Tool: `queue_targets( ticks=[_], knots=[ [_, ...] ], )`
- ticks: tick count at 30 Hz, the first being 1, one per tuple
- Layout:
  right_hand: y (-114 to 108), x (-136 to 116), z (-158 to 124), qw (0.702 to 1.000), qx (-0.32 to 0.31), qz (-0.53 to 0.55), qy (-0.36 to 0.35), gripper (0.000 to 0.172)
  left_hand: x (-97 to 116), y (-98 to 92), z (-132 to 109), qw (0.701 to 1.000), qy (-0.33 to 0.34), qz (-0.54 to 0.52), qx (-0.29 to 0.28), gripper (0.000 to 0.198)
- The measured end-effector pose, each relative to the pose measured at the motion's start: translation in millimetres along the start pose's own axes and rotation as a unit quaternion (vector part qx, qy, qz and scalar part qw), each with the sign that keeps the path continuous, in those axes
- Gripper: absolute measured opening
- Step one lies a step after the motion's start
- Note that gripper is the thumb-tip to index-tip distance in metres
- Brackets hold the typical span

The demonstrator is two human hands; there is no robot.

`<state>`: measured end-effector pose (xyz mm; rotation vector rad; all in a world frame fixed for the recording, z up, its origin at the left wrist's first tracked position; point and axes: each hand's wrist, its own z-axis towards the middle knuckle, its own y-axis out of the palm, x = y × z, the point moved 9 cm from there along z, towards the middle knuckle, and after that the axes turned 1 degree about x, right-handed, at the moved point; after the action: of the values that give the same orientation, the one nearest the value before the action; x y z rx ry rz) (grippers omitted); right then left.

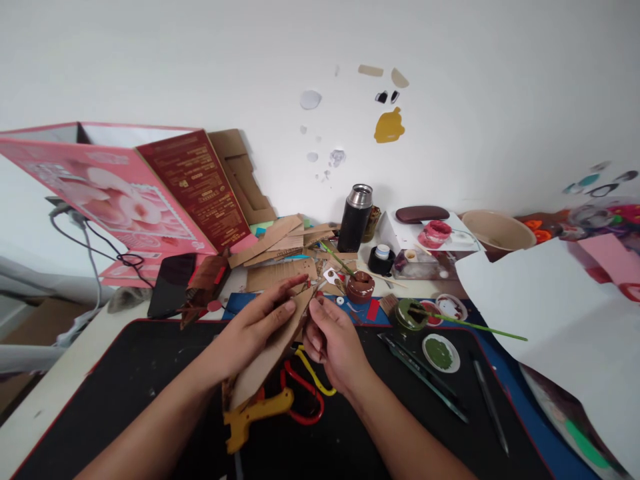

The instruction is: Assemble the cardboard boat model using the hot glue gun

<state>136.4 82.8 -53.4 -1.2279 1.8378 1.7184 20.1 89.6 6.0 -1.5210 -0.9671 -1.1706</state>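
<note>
Gripping a long cardboard piece [273, 357] above the middle of the counter [50, 400], towards its front edge, I have my left hand [263, 313] along its left side, thumb flat on the face. I judge the piece already shaped, since it narrows to a tip; the face towards me is bare, with no paint showing. Whether trimming or joining is left, I can't judge. Below it lie a yellow glue gun [260, 415] and red and yellow scissor handles [304, 419], none in use. My right hand [335, 340], fingers curled, pinches the tip. Further right, a brown paint jar [360, 292] and a green paint jar [410, 319] stand uncapped.

Hard to make out, from the left: the dark stuff at the card's near end, its underside, the glue gun's nozzle, the scissor blades and some right fingertips. A white sheet [540, 300] hides much of the counter's right edge.
</note>
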Motion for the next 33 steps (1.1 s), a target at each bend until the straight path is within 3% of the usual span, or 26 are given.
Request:
queue_targets(
  ticks=[12, 33],
  knots=[
    [4, 1, -2, 1.0, -0.026, -0.008, 0.006, 0.049, -13, 2.2, 3, 0.982, -0.061, -0.178, 0.01, 0.06],
    [3, 3, 0, 1.0, -0.028, 0.004, 0.003, 0.051, -10, 9.6, 0, 0.979, -0.056, -0.197, -0.01, 0.053]
  ],
)
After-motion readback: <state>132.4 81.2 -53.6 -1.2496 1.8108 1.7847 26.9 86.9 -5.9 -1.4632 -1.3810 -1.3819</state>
